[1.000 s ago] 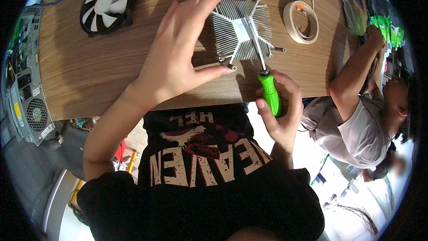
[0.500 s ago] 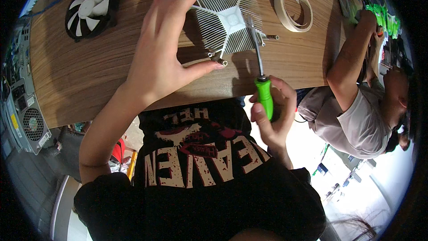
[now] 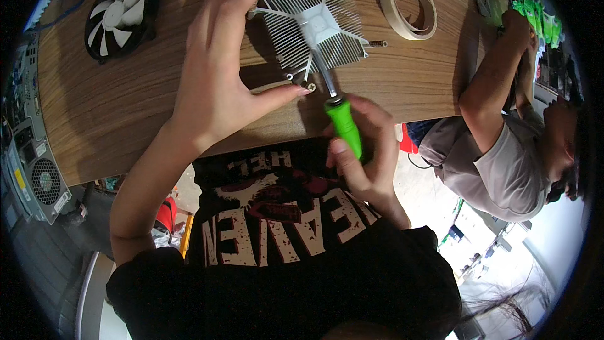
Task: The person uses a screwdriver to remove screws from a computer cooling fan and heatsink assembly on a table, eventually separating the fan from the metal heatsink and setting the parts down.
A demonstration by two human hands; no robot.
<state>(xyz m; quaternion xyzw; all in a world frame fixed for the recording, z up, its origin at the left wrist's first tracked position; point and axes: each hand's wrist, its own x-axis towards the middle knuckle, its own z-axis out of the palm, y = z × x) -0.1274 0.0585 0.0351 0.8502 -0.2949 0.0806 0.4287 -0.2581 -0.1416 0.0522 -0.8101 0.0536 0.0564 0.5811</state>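
Note:
A silver finned heat sink (image 3: 345,24) with an X-shaped frame and spring screws at its corners is near the far side of the wooden table. My left hand (image 3: 217,66) spans its left side, thumb at the near corner screw and fingers by the far left corner, gripping it. In my right hand (image 3: 371,148) is a screwdriver (image 3: 343,126), its green handle between thumb and fingers. Its metal shaft slants up and left over the near edge of the fins. Whether the tip touches the heat sink I cannot tell.
A black fan with white blades (image 3: 115,16) lies at the far left, and a roll of tape (image 3: 396,16) right of the heat sink. A metal computer case (image 3: 38,164) borders the table's left. At right sits another person (image 3: 478,164), arms on the table (image 3: 415,82).
The screwdriver has swung left, its tip going from the heat sink's right side to its near middle. My left hand and the heat sink have shifted slightly left in the picture.

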